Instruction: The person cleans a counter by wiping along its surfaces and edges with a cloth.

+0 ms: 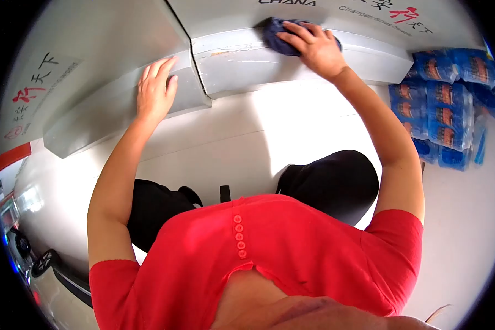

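My right hand [320, 52] presses a dark blue cloth [280, 39] against the grey panel, on the ledge just under the printed CHANA lettering [287, 3]. Its fingers curl over the bunched cloth. My left hand [156, 91] lies against the lower ledge of the left panel [107, 113], fingers stretched and holding nothing. A dark vertical seam [195, 66] runs between the two panels, right of my left hand. Scratches [225, 53] and chipped paint mark the right panel's ledge [231, 71].
Plastic-wrapped packs of blue bottles [443, 110] are stacked on the floor at the right. White floor tiles [220, 140] lie between the panels and my bent knees. Far left, a black wheel [44, 264] and an orange-red strip [14, 157] show.
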The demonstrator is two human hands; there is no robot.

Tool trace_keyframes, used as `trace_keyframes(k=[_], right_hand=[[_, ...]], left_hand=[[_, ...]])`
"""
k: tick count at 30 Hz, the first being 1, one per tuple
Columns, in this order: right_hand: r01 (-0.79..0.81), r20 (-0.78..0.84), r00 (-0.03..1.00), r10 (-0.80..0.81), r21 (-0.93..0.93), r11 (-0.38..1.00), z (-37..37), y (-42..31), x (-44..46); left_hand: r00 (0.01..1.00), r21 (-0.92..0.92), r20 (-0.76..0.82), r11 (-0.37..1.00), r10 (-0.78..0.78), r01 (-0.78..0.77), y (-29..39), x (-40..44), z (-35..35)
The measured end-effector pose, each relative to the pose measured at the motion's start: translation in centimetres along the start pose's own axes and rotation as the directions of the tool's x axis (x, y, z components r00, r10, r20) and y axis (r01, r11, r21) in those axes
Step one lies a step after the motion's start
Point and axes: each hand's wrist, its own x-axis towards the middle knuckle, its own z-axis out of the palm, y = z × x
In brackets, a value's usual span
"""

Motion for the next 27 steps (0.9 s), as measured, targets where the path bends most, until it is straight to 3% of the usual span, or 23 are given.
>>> trace_keyframes(k=[11, 13, 16, 18, 21, 27], right_hand=[[-0.437, 0.089, 0.882, 0.464, -0.217, 0.873, 2.6, 14.9, -13.3], [-0.599, 0.096, 0.762, 0.641, -0.272, 0.753, 3.3, 17.2, -15.1], [-0.717, 0.088, 0.604, 0.792, -0.376, 0.588, 4.3, 20.1, -16.2], [-0.731, 0.091, 0.577, 0.812, -0.387, 0.562, 5.1, 22.1, -16.8], [-0.824, 0.069, 0.335, 0.940, -0.463, 0.327, 6.5, 25.7, -17.3], [-0.809, 0.162, 0.145, 0.976, -0.548, 0.212, 6.5, 30.3, -17.4]], left_hand=[[0.986, 0.094, -0.089, 0.986, 0.143, -0.134, -1.7, 1.4, 1.0], [0.982, 0.098, -0.086, 0.982, 0.170, -0.161, -2.1, 1.5, 1.0], [0.975, 0.113, -0.070, 0.973, 0.210, -0.201, -2.7, 1.8, 1.2], [0.973, 0.127, -0.049, 0.968, 0.225, -0.217, -3.2, 1.7, 1.4], [0.971, 0.154, -0.070, 0.964, 0.231, -0.218, -4.0, 1.4, 2.4], [0.946, 0.193, -0.127, 0.943, 0.297, -0.270, -5.8, 0.5, 3.9]])
